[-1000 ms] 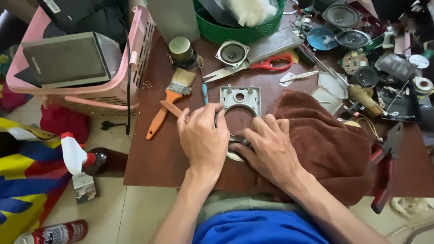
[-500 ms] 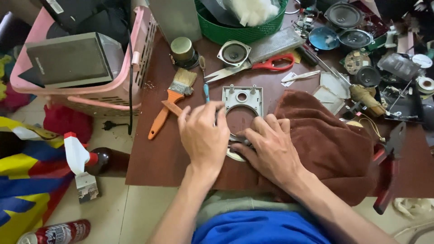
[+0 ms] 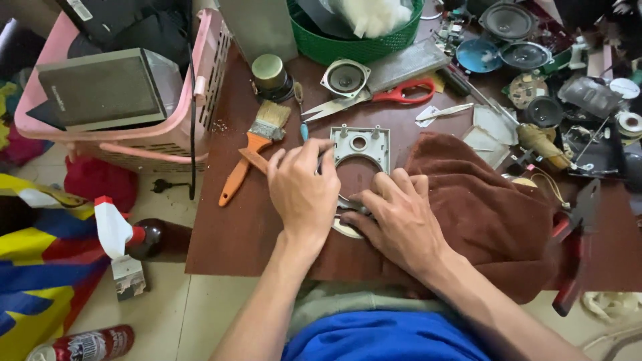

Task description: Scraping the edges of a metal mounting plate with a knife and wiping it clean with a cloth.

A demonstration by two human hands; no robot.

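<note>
The left hand point(image 3: 304, 194) presses down with its fingers point(image 3: 314, 150) curled, holding a small blue-tipped tool against the pale grey square plastic speaker frame point(image 3: 361, 144) on the brown table point(image 3: 227, 234). The right hand point(image 3: 401, 217) lies flat, fingers spread, pinning the frame's lower rim beside the brown towel point(image 3: 488, 207). A slip of the tool could jab the right hand's fingers, since they lie close by. The orange-handled paintbrush point(image 3: 251, 160) and red-handled scissors point(image 3: 374, 97) lie beyond.
</note>
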